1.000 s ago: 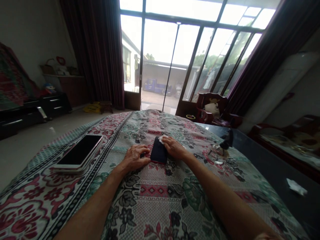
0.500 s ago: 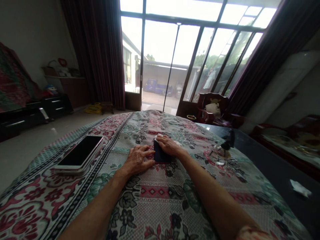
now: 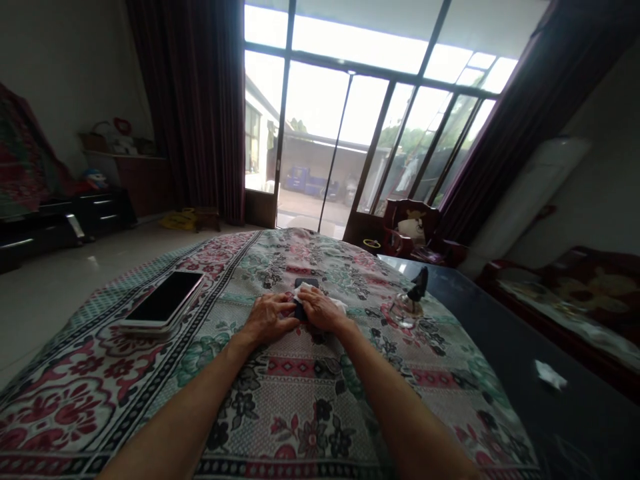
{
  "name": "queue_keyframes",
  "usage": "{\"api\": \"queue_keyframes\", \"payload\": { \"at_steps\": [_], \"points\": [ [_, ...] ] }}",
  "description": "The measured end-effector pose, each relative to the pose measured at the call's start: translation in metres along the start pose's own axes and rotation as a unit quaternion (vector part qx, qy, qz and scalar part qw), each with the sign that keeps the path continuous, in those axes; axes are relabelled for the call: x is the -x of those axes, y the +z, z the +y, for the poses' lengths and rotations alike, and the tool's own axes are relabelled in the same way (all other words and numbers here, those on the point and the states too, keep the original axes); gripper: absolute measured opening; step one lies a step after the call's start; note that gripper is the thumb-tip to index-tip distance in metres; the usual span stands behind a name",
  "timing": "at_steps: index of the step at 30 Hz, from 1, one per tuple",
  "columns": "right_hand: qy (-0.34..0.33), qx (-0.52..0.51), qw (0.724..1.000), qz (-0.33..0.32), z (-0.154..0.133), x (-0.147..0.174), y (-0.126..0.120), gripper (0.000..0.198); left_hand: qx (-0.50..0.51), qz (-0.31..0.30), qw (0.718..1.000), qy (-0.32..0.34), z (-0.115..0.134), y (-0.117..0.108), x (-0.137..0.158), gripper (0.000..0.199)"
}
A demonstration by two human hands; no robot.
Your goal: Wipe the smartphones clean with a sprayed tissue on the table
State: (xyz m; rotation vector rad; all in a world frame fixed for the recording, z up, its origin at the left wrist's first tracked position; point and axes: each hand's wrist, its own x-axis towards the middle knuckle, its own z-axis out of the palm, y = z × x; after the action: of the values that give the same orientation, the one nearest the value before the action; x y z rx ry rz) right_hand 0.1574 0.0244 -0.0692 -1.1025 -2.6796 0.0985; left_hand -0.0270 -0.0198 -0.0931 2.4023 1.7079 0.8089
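A small dark flat rectangle, perhaps a phone, lies on the flowered tablecloth; the hands cover most of it. My right hand presses a crumpled white tissue onto its face, fingers bent over the tissue. At the left edge of the dark rectangle, my left hand rests with its fingers apart, fingertips touching that edge. Further left lies a large white-framed phone with a black screen, on top of another flat device. A clear spray bottle with a black head stands to the right of my hands.
Along the right runs a dark table surface with a crumpled white tissue on it. Beyond the cloth are a wooden armchair, a yellow bag on the floor and tall glass doors.
My right hand and the tissue have shifted across the dark rectangle, leaving its top end showing. My left hand stays at its edge. The camera view has turned slightly.
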Motion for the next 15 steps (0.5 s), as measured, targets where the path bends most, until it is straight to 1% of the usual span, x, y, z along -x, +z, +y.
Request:
{"api": "queue_keyframes", "payload": {
  "at_steps": [5, 9, 15],
  "points": [
    [0.046, -0.022, 0.998, 0.027, -0.019, 0.016, 0.001, 0.037, 0.029, 0.007, 1.0, -0.009, -0.008, 0.005, -0.001, 0.035],
    [0.075, -0.04, 0.995, 0.048, -0.028, 0.026, 0.006, 0.038, 0.052, 0.02, 0.998, -0.006, -0.013, 0.01, -0.002, 0.033],
    [0.112, -0.061, 0.991, 0.041, -0.034, 0.032, 0.012, 0.041, 0.052, 0.017, 0.999, 0.001, -0.016, 0.013, -0.004, 0.031]
  ]
}}
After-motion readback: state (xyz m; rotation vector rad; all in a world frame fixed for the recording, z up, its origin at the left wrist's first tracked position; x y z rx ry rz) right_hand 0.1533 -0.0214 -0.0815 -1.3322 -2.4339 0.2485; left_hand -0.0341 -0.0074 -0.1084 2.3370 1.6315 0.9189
